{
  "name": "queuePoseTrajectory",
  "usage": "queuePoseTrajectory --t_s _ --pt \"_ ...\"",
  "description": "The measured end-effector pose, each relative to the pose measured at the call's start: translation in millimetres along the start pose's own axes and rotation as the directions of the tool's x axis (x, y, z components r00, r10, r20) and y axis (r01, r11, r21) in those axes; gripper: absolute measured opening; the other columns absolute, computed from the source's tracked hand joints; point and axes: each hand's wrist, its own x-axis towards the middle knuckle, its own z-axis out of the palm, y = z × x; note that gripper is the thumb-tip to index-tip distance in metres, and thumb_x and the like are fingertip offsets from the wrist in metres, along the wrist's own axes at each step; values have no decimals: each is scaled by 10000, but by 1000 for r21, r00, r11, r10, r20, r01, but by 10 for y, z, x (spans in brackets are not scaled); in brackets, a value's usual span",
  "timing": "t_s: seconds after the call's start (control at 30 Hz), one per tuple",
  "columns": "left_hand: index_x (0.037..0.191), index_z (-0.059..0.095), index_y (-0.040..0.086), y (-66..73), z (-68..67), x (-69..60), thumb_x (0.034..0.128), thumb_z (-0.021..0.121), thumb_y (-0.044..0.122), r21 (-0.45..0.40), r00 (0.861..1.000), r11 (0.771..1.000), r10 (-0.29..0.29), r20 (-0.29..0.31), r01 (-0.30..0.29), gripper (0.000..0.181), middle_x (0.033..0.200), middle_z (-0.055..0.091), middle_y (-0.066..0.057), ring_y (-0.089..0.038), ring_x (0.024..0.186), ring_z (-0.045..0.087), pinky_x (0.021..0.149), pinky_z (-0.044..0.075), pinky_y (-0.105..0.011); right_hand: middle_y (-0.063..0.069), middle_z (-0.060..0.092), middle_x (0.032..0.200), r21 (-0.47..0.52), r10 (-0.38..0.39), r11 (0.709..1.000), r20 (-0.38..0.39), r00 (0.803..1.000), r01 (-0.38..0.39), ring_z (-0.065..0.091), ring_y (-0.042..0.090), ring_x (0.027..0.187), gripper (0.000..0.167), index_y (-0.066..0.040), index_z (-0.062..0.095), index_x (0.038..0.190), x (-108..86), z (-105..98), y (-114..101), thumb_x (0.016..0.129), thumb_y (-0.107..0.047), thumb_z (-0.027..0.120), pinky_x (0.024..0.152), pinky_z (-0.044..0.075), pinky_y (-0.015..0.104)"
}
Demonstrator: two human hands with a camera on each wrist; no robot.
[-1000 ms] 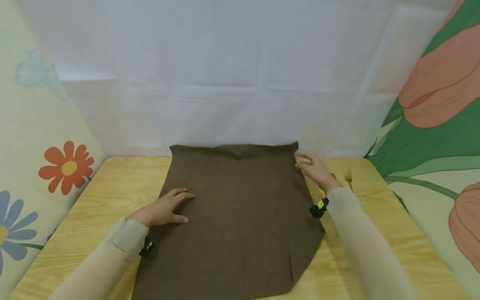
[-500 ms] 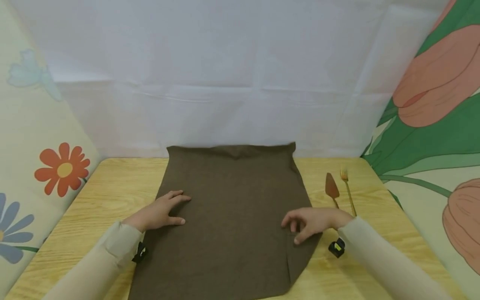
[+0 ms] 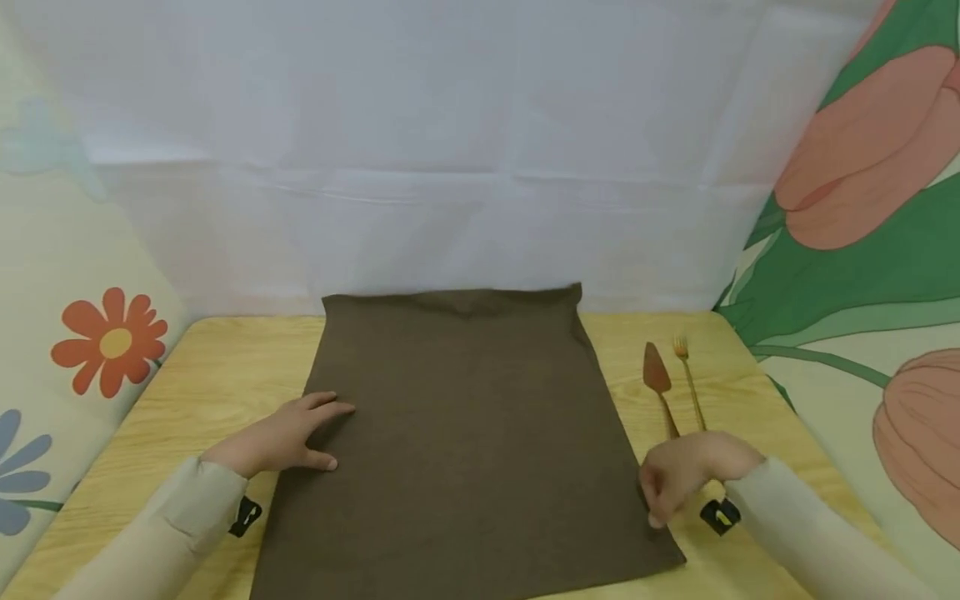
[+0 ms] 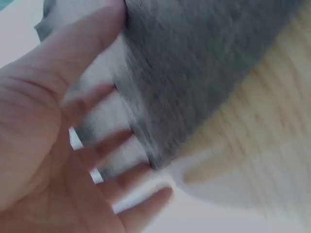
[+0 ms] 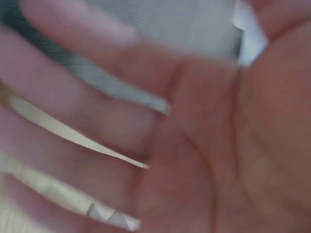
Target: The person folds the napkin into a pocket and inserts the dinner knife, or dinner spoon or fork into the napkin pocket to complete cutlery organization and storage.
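Note:
A dark brown cloth (image 3: 465, 433) lies spread over the table, its far edge slightly raised and wrinkled against the white backdrop. My left hand (image 3: 277, 437) rests on the cloth's left edge, thumb and fingers apart; the left wrist view shows the hand (image 4: 63, 131) with cloth (image 4: 194, 63) beside and behind its fingers. At the cloth's right edge, above its near right corner, is my right hand (image 3: 686, 475), bent downward. In the blurred right wrist view that hand (image 5: 170, 136) has its fingers extended and spread; whether the fingertips touch the cloth is unclear.
Right of the cloth lie a cake server (image 3: 656, 371) with a copper-coloured blade and a gold fork (image 3: 691, 375), their handles partly behind the right hand. A white sheet (image 3: 420, 150) hangs behind the wooden table (image 3: 232, 358); flower-patterned panels flank both sides.
My right hand has come from the cloth's far right corner toward the near right one. The folded-over near right corner now lies flat. My left hand remains at the left edge.

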Motion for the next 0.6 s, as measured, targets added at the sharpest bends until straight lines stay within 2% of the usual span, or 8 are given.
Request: queuePoseTrajectory --t_s 0.03,0.07,0.13,0.2,0.27,0.33,0.43,0.6 --pt "1462 478 -15 -5 2 -15 805 868 328 7 1000 1000 -20 -3 20 837 1483 307 -429 -673 1307 318 974 383 -734 -92 634 794 -14 -43 999 -79 996 42 536 53 684 91 -144 697 825 31 -17 14 880 -170 765 629 457 237" --pt "1464 469 -23 -7 5 -26 802 869 335 8 999 999 -31 -6 31 852 1478 297 -442 -685 1304 305 971 375 -744 -71 635 838 -38 -103 994 -164 981 98 553 79 727 78 -137 700 864 71 -41 28 906 -187 743 660 475 267" --pt "1481 438 -37 -2 15 -44 795 874 344 -5 999 999 -51 -2 51 897 1486 256 -460 -701 1319 252 981 347 -764 -1 648 990 -102 -205 978 -312 928 182 608 168 877 101 -106 703 993 200 -89 59 950 -197 706 759 524 359" --pt "1497 411 -41 9 27 -56 782 880 351 -12 999 999 -48 11 48 941 1496 220 -470 -706 1334 213 989 331 -773 106 622 1187 -171 -251 965 -413 875 197 612 289 1087 237 -61 687 1163 361 -112 78 969 -197 695 905 526 471" --pt "1513 397 -25 27 42 -66 771 880 370 -10 999 999 -36 28 37 969 1512 196 -464 -700 1352 184 992 319 -783 228 517 1365 -195 -245 966 -458 855 172 527 413 1247 396 -13 621 1313 494 -109 68 973 -201 695 1001 470 562" --pt "1530 381 4 50 61 -83 768 870 408 8 999 999 -34 38 34 992 1528 188 -451 -689 1366 173 973 315 -804 290 377 1504 -179 -185 977 -464 866 113 409 476 1367 552 -8 530 1433 593 -70 42 963 -228 718 1064 410 603" --pt "1551 364 63 48 93 -136 758 847 486 54 999 998 -31 34 29 1020 1554 200 -412 -658 1383 204 935 317 -830 350 223 1581 -159 -97 987 -452 887 27 272 548 1430 764 -16 410 1530 631 15 -49 919 -289 779 1089 359 647" --pt "1577 331 149 -1 136 -275 717 811 587 86 999 996 -20 37 16 1078 1588 211 -349 -608 1410 228 913 282 -858 446 215 1533 -201 -13 977 -408 913 -76 260 647 1377 997 41 334 1547 537 183 -244 813 -379 862 1067 354 685"
